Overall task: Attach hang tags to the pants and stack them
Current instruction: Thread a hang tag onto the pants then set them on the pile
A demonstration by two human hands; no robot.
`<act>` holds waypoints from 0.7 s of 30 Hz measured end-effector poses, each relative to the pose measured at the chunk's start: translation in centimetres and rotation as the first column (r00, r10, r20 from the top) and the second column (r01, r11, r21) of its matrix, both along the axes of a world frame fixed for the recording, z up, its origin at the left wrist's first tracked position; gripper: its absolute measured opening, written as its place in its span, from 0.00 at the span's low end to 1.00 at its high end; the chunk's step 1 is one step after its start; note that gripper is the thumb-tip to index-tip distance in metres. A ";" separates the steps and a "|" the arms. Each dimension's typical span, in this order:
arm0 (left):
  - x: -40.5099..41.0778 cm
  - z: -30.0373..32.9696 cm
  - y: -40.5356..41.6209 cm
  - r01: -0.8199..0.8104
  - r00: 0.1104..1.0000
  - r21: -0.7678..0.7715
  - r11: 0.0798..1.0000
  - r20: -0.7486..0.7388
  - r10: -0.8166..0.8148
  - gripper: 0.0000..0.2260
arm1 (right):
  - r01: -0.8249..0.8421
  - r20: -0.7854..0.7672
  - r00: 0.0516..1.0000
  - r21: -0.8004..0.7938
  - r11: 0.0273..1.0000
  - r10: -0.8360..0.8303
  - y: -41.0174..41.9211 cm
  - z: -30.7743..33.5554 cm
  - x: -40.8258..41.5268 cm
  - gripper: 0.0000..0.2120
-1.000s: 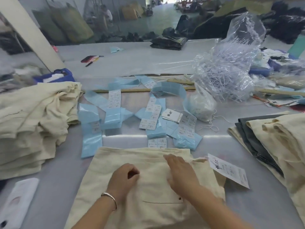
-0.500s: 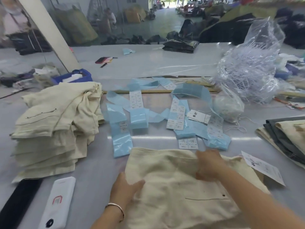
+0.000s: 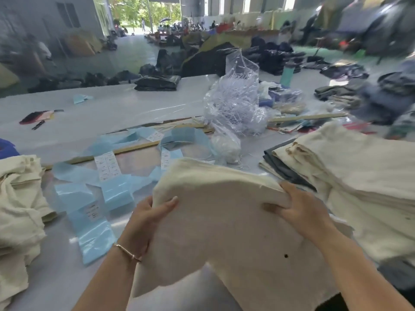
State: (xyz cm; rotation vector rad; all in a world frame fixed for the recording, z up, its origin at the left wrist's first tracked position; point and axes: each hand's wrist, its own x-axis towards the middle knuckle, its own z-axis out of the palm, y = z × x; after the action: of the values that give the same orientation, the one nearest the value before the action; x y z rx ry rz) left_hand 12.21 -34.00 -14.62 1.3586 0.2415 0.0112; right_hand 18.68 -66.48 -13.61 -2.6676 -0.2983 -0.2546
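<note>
Pants (image 3: pixel 224 221) are pinched at the top edge in both your hands, left hand (image 3: pixel 148 215) and right hand (image 3: pixel 301 209), thumbs on top, lifted off the table (image 3: pixel 134 104). The fold runs left to right between your grips, rest hanging toward you. Cream stack (image 3: pixel 359 176) sits just beside your right hand, so that side looks closer

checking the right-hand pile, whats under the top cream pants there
Under the top cream pants in the right pile lie more cream folded layers, with a dark grey garment poking out near the bottom. How far it runs underneath is covered.
</note>
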 end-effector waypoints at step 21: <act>30.8 17.4 -40.4 -0.362 0.777 0.703 0.613 0.590 -0.218 0.20 | 0.593 0.451 0.744 -0.104 0.799 -0.493 -36.9 18.8 7.6 0.35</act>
State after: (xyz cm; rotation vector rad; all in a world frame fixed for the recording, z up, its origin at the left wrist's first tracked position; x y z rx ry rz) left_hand 43.00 -74.36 2.83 2.1552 -0.3466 0.7405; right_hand 26.29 -103.41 5.16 -2.8617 0.3880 -1.0267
